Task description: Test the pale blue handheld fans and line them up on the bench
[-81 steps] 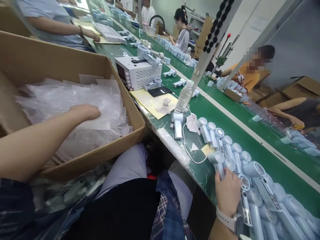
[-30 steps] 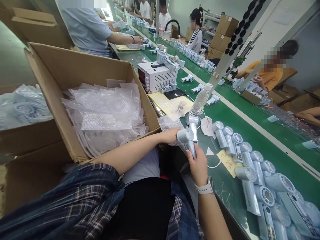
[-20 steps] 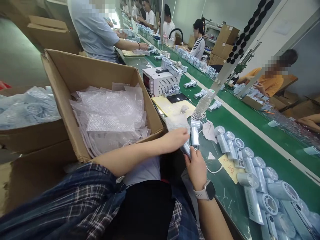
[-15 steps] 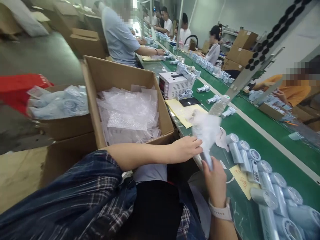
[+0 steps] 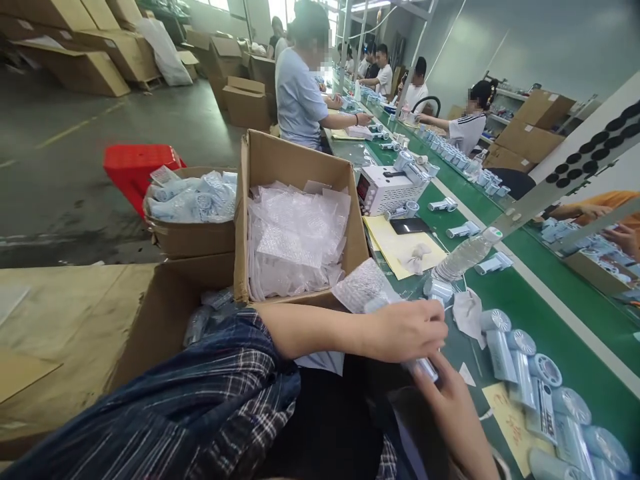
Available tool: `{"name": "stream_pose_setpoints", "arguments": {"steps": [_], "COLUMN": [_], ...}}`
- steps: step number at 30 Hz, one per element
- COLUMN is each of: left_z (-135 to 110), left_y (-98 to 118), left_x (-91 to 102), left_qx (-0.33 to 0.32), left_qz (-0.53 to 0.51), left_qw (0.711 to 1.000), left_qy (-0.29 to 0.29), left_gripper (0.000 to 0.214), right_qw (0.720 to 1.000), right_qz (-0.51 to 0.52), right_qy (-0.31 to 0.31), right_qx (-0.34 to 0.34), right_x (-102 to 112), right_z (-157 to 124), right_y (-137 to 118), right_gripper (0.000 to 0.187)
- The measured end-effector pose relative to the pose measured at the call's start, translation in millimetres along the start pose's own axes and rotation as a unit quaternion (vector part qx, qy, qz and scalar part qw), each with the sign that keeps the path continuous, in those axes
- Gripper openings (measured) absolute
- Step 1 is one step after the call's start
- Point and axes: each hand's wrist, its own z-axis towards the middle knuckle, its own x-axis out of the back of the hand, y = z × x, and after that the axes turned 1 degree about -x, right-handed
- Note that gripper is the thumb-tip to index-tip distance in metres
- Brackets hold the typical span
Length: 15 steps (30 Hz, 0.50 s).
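Your left hand (image 5: 413, 328), just below and right of the frame's centre, was closed, its fingers curled over a bubble-wrap bag (image 5: 364, 285) whose free end stuck out toward the upper left. Your right hand (image 5: 453, 403), lower and farther right, had its grip closed on the end of a pale blue device (image 5: 425, 369), which lay between your two hands and showed only as a short, shiny stub. The rest of it was covered by your left hand and the bag, so how far it sat inside the plastic could not be told. Your left fingertips were hard to make out, and your right forearm ran off the bottom edge, with just a sliver of watch strap (image 5: 501, 461) in view. A cardboard box (image 5: 295, 157) of more bags (image 5: 295, 233) stood to the upper left of your hands, around the middle of the frame. On the green tabletop (image 5: 545, 320), similar devices (image 5: 523, 380) were cut off at the lower right, and a clear bottle (image 5: 465, 257) stood above your left hand in the frame.
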Motion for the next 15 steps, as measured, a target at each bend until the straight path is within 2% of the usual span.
{"name": "stream_pose_setpoints", "arguments": {"steps": [2, 3, 5, 6, 7, 11, 13, 15], "left_z": [-2, -4, -7, -8, -8, -4, -6, -14], "left_y": [-8, -12, -18, -20, -22, -31, -44, -65], "left_x": [20.7, 28.6, 36.7, 37.1, 36.0, 37.1, 53.3, 81.8], "left_qx": [0.046, 0.061, 0.082, 0.089, 0.098, 0.130, 0.134, 0.158], "left_qz": [-0.144, -0.213, -0.304, -0.327, -0.338, -0.315, -0.263, -0.150], "left_qw": [0.987, 0.973, 0.945, 0.936, 0.932, 0.938, 0.955, 0.976], "left_qy": [0.045, 0.067, 0.090, 0.090, 0.085, 0.058, 0.039, -0.001], "left_gripper": [0.031, 0.036, 0.049, 0.055, 0.059, 0.065, 0.064, 0.061], "right_qw": [0.997, 0.996, 0.999, 1.000, 0.999, 0.995, 0.990, 0.978], "right_qz": [0.068, 0.078, 0.044, 0.019, 0.004, 0.026, 0.059, 0.062], "right_qy": [-0.044, -0.046, -0.011, 0.007, 0.015, 0.023, 0.081, 0.180], "right_qx": [0.004, 0.005, 0.008, 0.017, 0.032, 0.096, 0.100, 0.087], "right_x": [3, 3, 1, 1, 1, 15, 30, 53], "right_z": [0, 2, 8, 12, 16, 29, 31, 33], "right_y": [-4, -5, -9, -11, -14, -27, -31, -32], "right_gripper": [0.056, 0.058, 0.039, 0.028, 0.025, 0.028, 0.026, 0.020]}}
